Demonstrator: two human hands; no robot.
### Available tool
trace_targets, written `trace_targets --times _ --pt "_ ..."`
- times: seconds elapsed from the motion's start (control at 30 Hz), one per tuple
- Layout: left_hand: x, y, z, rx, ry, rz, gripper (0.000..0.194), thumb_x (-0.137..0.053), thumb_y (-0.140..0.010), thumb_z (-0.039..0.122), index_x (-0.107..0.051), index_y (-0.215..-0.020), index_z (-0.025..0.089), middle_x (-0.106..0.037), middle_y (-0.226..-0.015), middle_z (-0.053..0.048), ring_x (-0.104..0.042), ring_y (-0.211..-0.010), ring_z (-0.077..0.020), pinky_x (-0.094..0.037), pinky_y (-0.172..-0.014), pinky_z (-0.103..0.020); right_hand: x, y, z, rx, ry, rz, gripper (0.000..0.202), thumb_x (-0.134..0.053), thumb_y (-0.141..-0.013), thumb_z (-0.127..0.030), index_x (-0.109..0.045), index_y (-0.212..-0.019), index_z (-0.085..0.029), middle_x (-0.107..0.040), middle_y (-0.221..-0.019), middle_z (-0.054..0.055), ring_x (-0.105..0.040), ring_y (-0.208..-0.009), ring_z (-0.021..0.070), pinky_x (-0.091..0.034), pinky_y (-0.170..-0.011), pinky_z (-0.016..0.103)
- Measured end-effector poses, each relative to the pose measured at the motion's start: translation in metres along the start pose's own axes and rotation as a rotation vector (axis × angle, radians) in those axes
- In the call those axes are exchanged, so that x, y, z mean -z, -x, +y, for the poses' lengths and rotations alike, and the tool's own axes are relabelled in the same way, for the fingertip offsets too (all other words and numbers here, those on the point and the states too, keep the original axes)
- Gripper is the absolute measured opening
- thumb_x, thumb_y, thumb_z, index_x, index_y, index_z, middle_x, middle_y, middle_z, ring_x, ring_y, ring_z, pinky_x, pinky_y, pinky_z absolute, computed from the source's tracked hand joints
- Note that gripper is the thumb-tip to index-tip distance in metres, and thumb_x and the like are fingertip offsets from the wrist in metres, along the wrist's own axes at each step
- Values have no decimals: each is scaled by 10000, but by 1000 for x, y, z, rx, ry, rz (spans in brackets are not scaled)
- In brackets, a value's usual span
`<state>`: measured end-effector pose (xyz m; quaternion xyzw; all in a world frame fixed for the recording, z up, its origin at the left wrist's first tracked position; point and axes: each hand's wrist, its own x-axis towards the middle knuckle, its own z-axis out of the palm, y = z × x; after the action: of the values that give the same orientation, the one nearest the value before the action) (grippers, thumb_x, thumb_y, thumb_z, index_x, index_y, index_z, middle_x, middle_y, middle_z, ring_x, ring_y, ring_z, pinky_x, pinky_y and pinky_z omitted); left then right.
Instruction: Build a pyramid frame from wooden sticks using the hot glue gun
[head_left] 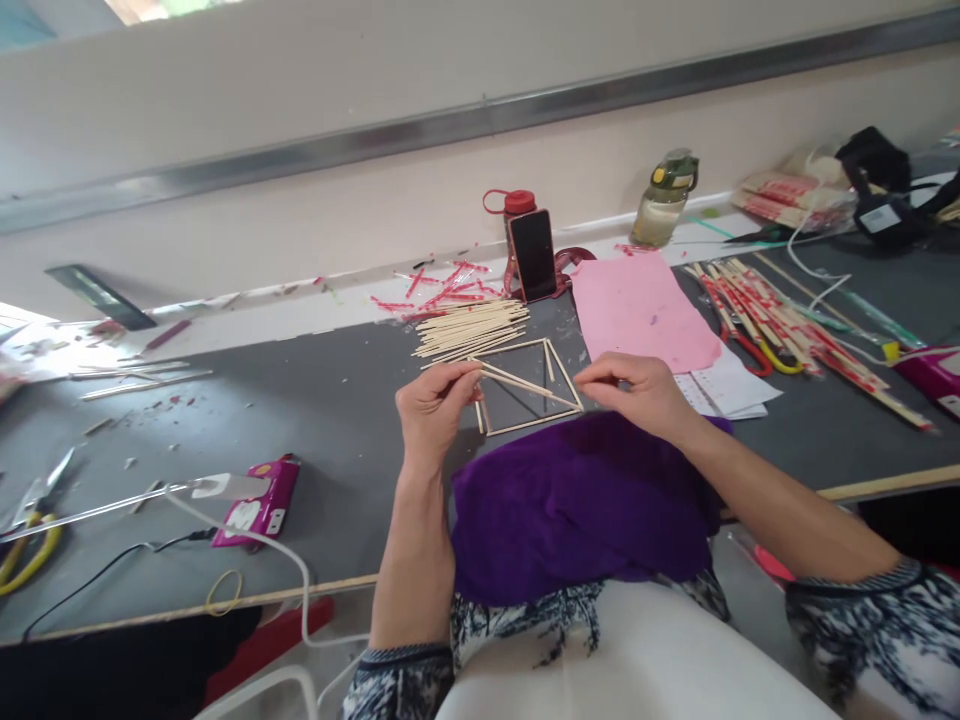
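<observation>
Right, your left hand is pinched on a stick, thumb against forefinger, and that stick slants away from the grip toward your right hand. Over there your fingertips curl in close to the thumb, just beside the near right corner of the frame, and I can't tell whether they meet or nip anything. Between the two grips lies the frame, a four-sided outline of sticks flat on the table, with the slanting stick across it.

Just beyond the left grip sits the loose pile, its sticks roughly side by side, and past that a scatter of red wrappers. Beyond the gap between your hands, the phone leans upright against the red-capped bottle. Past your right grip spreads the pink sheet, partly over white papers, with the green-lidded bottle behind it. Farther to that grip's right, wrapped sticks lie in a loose spread. Nearer you, below both hands, the purple cloth bunches up at the table's edge.
</observation>
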<state>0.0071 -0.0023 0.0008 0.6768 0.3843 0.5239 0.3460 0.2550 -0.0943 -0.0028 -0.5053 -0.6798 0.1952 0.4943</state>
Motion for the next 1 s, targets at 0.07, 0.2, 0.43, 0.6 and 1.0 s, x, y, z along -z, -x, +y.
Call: trace_targets --times 0.07,0.2,0.43,0.6,1.0 --pt "-1 0 1 12 6 6 144 -714 -751 280 -756 -848 181 -704 -729 -11 -641 -535 -92 -549 -531 -191 1 -6 16 -12 55 24 121 -650 -803 -206 -706 -909 -221 -690 -839 18 -627 -698 136 -483 -594 258" --pt "-1 -1 3 22 -5 14 145 -716 -746 281 -756 -842 179 -692 -693 -5 -635 -529 -89 -545 -527 -186 -10 -16 30 170 215 -48 305 -706 -764 -239 -679 -1068 -238 -648 -1093 76 -613 -990 215 -511 -824 365" --pt "0 0 2 3 -22 4 123 -699 -765 270 -753 -836 185 -696 -705 -4 -640 -534 -92 -540 -528 -192 -26 -24 39 355 297 -127 268 -688 -797 -275 -680 -1062 -237 -631 -1052 84 -588 -977 228 -498 -834 394" --pt "1 1 -1 -32 -53 -10 117 -689 -780 267 -756 -847 199 -693 -688 0 -639 -542 -93 -535 -546 -196 -28 -26 41 390 287 -124 196 -658 -831 -291 -690 -1018 -242 -638 -1012 76 -589 -949 213 -494 -813 379" --pt "1 2 -2 -24 -35 -15 142 -688 -783 293 -758 -870 205 -696 -696 -3 -643 -552 -95 -540 -567 -202 -30 -38 37 326 196 -70 173 -543 -901 -230 -707 -956 -226 -688 -914 57 -650 -827 152 -516 -710 278"
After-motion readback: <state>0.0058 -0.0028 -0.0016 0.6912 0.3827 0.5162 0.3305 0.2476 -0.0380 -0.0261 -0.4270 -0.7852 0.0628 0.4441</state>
